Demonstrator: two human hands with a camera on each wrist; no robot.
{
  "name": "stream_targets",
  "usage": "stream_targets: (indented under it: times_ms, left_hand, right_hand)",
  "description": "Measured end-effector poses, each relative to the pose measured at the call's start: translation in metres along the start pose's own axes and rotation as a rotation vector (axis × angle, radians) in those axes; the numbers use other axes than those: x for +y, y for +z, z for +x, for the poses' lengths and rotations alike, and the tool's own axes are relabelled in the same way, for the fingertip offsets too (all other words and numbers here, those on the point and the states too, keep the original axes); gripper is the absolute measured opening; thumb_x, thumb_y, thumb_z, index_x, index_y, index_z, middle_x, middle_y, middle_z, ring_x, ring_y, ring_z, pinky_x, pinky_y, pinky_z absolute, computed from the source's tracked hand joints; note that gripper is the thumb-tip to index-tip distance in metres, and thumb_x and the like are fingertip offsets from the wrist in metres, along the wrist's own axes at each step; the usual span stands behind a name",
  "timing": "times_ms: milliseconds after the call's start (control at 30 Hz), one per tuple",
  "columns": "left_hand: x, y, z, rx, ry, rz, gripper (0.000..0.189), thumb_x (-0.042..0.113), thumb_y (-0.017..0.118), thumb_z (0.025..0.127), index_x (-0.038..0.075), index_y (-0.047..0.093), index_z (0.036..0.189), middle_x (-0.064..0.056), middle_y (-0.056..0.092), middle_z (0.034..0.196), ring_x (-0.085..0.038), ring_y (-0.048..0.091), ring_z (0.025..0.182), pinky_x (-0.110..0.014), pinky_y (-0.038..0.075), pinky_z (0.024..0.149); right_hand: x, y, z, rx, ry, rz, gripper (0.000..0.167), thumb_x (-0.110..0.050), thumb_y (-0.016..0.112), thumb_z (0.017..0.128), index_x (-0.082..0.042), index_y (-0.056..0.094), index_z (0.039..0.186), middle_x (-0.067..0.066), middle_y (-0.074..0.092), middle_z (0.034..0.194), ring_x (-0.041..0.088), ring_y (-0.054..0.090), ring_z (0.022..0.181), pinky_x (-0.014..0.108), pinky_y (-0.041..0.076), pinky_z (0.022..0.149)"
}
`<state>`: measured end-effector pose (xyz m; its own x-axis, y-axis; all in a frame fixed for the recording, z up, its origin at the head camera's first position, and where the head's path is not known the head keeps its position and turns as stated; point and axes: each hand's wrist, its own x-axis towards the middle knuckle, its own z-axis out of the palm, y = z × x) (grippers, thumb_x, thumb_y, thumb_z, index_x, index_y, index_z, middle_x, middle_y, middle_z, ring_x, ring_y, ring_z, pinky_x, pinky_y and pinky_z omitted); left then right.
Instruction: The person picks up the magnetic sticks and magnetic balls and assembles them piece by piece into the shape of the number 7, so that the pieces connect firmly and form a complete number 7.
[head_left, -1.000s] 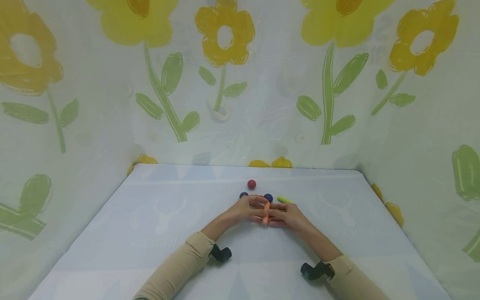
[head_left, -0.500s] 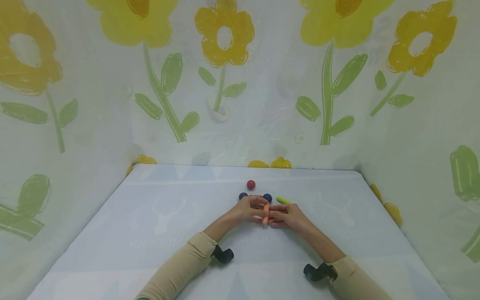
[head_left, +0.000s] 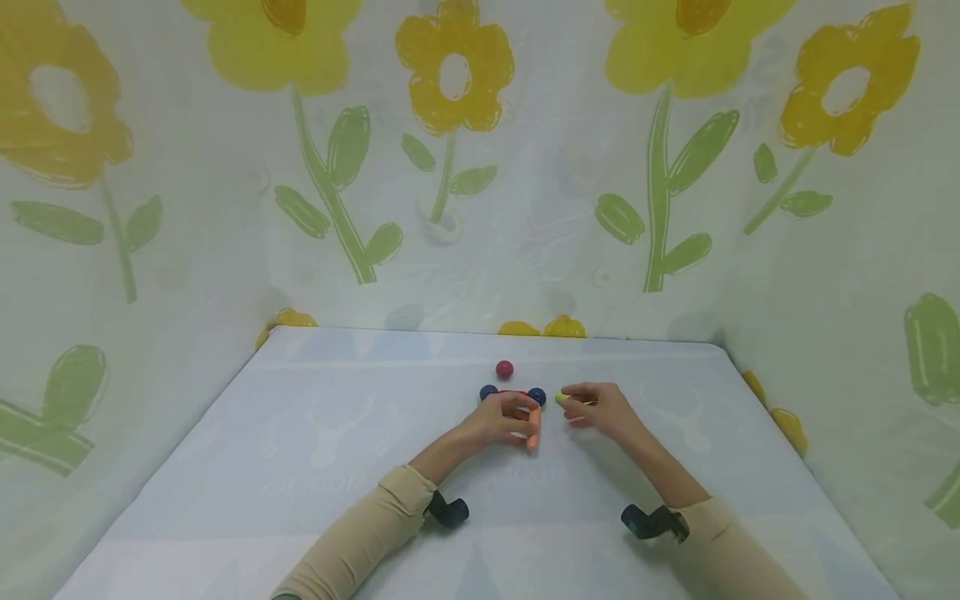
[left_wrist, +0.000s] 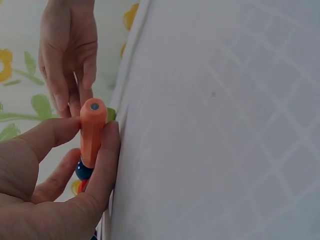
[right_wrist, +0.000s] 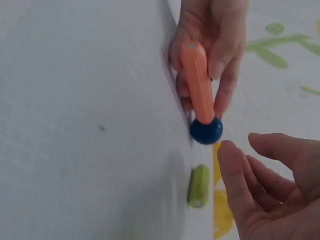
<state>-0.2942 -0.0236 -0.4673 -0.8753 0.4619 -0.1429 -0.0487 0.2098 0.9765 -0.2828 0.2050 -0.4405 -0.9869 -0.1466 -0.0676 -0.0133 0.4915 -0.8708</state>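
In the head view my left hand (head_left: 495,423) pinches an orange rod (head_left: 534,432) between thumb and fingers. One end of that ribbed rod meets a blue ball (right_wrist: 206,131), as the right wrist view shows. A red rod (head_left: 514,392), partly hidden behind the left fingers, spans from this ball to a second blue ball (head_left: 488,390). My right hand (head_left: 604,409) hovers by a short lime-green rod (right_wrist: 199,186) on the table. Its thumb and forefinger stand apart, and nothing lies between them in the right wrist view.
A loose red ball (head_left: 504,369) sits farther back on the white table (head_left: 360,500). Behind the table's far edge hangs a flower-printed curtain (head_left: 540,208), which also closes off both sides. Each forearm wears a black wrist camera (head_left: 651,522).
My right hand has come away from the orange rod and moved right and back to the lime-green rod. The left hand has stayed in place, keeping its pinch on the orange rod.
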Motion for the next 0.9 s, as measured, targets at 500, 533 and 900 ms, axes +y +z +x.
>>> stream_targets:
  times_ms: [500,533,900]
  left_hand:
    - [-0.002,-0.001,0.000,0.000,0.003,0.016,0.037,0.009,0.078,0.082,0.009,0.068,0.117,-0.011,0.066,0.110,-0.016,0.060,0.098,-0.031,0.061,0.079]
    - [-0.002,-0.001,0.000,0.000,0.002,0.019,0.037,0.010,0.078,0.082,0.009,0.068,0.117,-0.011,0.066,0.110,-0.016,0.060,0.098,-0.031,0.061,0.080]
    - [-0.002,-0.002,-0.001,-0.018,0.002,0.002,0.037,0.010,0.078,0.083,0.009,0.067,0.118,-0.011,0.066,0.112,-0.016,0.060,0.099,-0.031,0.060,0.081]
  right_hand:
    - [0.009,-0.002,0.014,0.154,-0.091,-0.392,0.029,-0.016,0.070,0.090,0.001,0.069,0.114,0.015,0.073,0.101,0.022,0.065,0.087,0.034,0.058,0.077]
    - [0.010,-0.001,0.015,0.151,-0.080,-0.396,0.029,-0.016,0.070,0.090,0.001,0.069,0.114,0.015,0.073,0.102,0.021,0.065,0.087,0.033,0.058,0.076]
    - [0.018,0.006,0.025,0.136,-0.031,-0.403,0.031,-0.017,0.071,0.089,-0.001,0.069,0.115,0.015,0.073,0.104,0.021,0.065,0.088,0.032,0.058,0.077]
